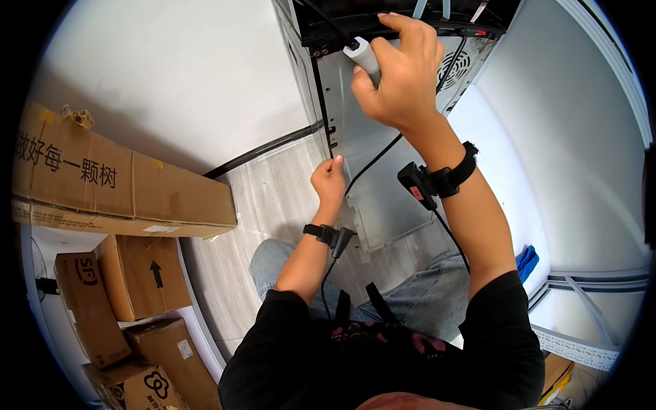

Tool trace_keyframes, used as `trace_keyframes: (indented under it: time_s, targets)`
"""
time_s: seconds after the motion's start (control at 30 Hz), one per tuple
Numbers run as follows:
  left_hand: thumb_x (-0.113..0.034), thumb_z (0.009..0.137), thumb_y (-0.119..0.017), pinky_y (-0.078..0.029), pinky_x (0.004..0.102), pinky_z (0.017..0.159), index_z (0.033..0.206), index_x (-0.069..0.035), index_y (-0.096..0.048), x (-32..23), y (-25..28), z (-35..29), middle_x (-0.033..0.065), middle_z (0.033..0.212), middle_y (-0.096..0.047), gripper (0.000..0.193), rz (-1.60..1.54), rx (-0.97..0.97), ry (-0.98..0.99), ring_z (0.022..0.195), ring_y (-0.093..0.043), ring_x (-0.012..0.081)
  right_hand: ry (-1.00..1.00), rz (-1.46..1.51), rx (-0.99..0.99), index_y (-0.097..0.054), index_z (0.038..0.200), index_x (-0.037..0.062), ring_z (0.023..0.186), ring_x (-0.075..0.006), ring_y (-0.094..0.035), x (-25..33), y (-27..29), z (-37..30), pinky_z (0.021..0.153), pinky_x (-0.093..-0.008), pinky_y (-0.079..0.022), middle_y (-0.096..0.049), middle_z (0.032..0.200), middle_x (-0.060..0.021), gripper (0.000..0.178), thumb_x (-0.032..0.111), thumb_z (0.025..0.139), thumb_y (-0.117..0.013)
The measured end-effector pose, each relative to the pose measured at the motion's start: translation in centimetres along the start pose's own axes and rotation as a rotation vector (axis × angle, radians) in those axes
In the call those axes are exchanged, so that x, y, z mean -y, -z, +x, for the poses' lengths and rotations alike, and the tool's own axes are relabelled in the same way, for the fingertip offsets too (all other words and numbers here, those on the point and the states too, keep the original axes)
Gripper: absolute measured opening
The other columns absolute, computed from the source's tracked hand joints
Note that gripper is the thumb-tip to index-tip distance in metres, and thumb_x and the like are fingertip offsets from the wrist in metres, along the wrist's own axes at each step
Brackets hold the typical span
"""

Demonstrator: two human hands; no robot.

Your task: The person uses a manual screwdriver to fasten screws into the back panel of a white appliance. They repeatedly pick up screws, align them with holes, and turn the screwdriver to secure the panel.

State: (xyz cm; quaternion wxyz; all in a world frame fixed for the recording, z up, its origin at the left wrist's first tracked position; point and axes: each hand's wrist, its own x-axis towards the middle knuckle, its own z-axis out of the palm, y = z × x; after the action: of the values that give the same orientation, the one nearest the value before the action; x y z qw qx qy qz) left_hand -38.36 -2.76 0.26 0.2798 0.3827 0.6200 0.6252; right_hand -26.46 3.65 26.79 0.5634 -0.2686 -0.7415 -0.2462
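Right hand: clamped round grey handle
Left hand: curled beside panel's left edge; contents unclear
Care: keep cable clear

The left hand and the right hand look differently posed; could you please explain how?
The right hand is higher in the picture, the left hand lower. The right hand grips a white-and-grey handle; the left hand is curled, with nothing discernible in it. Both are bare, with black wrist straps.
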Motion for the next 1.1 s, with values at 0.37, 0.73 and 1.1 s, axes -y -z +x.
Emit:
trace_keyframes:
  time_s: [0.37,0.73,1.1]
  targets:
    - [-0.024,0.087,-0.067,-0.032,0.0257,0.047,0.063,0.001,-0.057,0.2,0.5,0.4,-0.0024,0.054,-0.042,0.036,-0.022,0.089,0.048,0.052,-0.035,0.0067,0.037,-0.008,-0.001,-0.059,0.070,0.0079,0.113,-0.0292,-0.043,-0.3,-0.2,-0.4,0.088,-0.0449,-0.030,-0.052,0.121,-0.0129,0.039,0.036,0.055,-0.081]
    - [-0.026,0.088,-0.066,-0.037,0.0245,0.049,0.070,0.002,-0.064,0.0,0.4,0.1,0.0001,0.056,-0.053,0.033,0.078,0.024,-0.105,0.053,-0.045,0.0068,0.034,-0.083,-0.028,-0.058,0.067,0.0099,0.111,-0.0271,-0.046,-0.5,-0.8,-0.8,0.086,-0.0422,-0.029,-0.055,0.117,-0.0107,0.038,0.040,0.058,-0.079]
    - [-0.028,0.089,-0.065,-0.037,0.0230,0.050,0.079,0.003,-0.065,-1.0,0.6,-0.5,-0.0007,0.062,-0.055,0.033,-0.042,0.086,-0.013,0.055,-0.046,0.0059,0.022,-0.086,-0.011,-0.057,0.067,0.0107,0.112,-0.0263,-0.046,-0.6,-0.8,-0.8,0.085,-0.0421,-0.028,-0.056,0.116,-0.0097,0.040,0.042,0.057,-0.079]
